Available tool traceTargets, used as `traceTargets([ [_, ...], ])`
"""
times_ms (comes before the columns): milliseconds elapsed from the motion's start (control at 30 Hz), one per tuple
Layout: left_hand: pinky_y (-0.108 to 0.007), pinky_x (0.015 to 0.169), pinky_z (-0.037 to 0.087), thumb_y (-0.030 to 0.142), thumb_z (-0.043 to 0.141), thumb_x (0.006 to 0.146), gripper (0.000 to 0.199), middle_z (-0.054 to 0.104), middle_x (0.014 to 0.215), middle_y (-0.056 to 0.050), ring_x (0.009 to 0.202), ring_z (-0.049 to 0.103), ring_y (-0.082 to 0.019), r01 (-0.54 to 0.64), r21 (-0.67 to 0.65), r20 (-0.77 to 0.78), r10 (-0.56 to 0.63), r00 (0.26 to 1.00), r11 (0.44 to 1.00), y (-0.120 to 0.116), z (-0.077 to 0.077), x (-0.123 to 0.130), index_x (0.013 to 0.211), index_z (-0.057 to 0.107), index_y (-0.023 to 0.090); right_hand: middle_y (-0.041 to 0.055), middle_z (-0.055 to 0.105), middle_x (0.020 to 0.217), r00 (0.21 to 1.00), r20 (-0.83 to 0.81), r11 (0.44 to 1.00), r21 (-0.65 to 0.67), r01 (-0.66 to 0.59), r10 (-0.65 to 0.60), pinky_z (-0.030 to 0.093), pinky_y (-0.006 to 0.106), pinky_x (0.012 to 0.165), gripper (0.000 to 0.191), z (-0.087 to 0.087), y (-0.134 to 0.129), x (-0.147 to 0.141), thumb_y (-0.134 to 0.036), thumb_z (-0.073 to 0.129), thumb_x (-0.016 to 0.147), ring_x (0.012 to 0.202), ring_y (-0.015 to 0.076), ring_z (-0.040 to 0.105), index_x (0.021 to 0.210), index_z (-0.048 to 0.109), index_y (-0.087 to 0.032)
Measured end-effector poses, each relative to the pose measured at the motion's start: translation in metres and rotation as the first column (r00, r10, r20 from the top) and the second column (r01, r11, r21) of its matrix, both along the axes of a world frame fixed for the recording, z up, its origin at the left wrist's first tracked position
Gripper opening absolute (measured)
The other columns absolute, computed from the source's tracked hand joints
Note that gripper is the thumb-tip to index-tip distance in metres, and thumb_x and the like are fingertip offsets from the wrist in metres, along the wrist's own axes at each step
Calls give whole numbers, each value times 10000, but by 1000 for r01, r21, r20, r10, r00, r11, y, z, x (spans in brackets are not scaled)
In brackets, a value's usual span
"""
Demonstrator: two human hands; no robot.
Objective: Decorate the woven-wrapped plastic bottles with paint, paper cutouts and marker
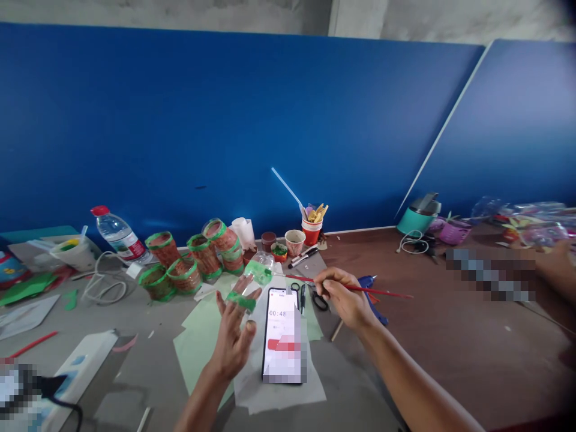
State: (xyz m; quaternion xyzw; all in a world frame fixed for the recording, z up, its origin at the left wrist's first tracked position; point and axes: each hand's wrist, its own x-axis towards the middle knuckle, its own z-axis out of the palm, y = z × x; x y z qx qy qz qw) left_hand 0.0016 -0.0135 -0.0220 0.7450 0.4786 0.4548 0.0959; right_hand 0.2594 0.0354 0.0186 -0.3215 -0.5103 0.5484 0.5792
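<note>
My left hand point(236, 333) has a clear plastic cup point(247, 288) with green bands around its raised fingers, which seem to be inside it. My right hand point(344, 294) pinches a thin red paintbrush point(382, 292), whose tip is at the cup's green end. Below the hands a phone point(282, 327) showing a timer lies on white paper point(252, 384). Behind them stand a small cup of green paint point(279, 251) and a paper cup point(294, 242). Several brown cups with green rims point(184, 274) are grouped to the left.
At the left are a water bottle point(120, 237), a white cable point(105, 288) and a power strip point(76, 372). Scissors point(319, 301) and a blue glue gun point(375, 300) lie near my right hand. A teal container point(416, 219) stands farther back. Another person's hand point(555, 264) is at the right edge.
</note>
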Motion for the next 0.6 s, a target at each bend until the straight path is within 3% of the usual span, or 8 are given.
traceTargets([
  [133, -522, 1175, 111, 619, 339, 893, 573, 673, 1193, -90, 1326, 430, -310, 68, -141, 373, -10, 928, 988, 3, -3, -1, 1217, 633, 249, 9, 589, 537, 1000, -4, 1000, -7, 19, -19, 311, 244, 470, 117, -4, 3, 1, -203, 585, 690, 493, 114, 443, 703, 698, -177],
  [267, -494, 1121, 288, 673, 344, 857, 640, 682, 1167, -113, 1260, 504, -311, 255, -199, 692, -49, 720, 946, 6, 10, 9, 1185, 636, 208, 19, 597, 555, 997, -59, 999, 20, 41, -40, 333, 253, 474, 116, -2, 1, 0, -238, 602, 676, 514, 130, 465, 698, 704, -188],
  [433, -512, 1096, 313, 742, 474, 756, 682, 700, 1115, -133, 1203, 551, -340, 334, -184, 879, 2, 477, 924, 5, 30, 19, 1067, 685, 173, 18, 618, 578, 998, 57, 999, 18, -30, 29, 342, 257, 484, 117, -5, 1, -1, -231, 602, 701, 509, 126, 475, 721, 706, -180],
  [600, -510, 1081, 343, 728, 436, 782, 659, 710, 1103, -131, 1202, 553, -325, 357, -189, 940, 63, 335, 915, 6, 33, 15, 1008, 713, 174, 7, 590, 531, 997, -37, 997, -29, 71, -72, 319, 237, 456, 105, 0, 2, -1, -212, 596, 646, 493, 116, 452, 665, 696, -187],
])
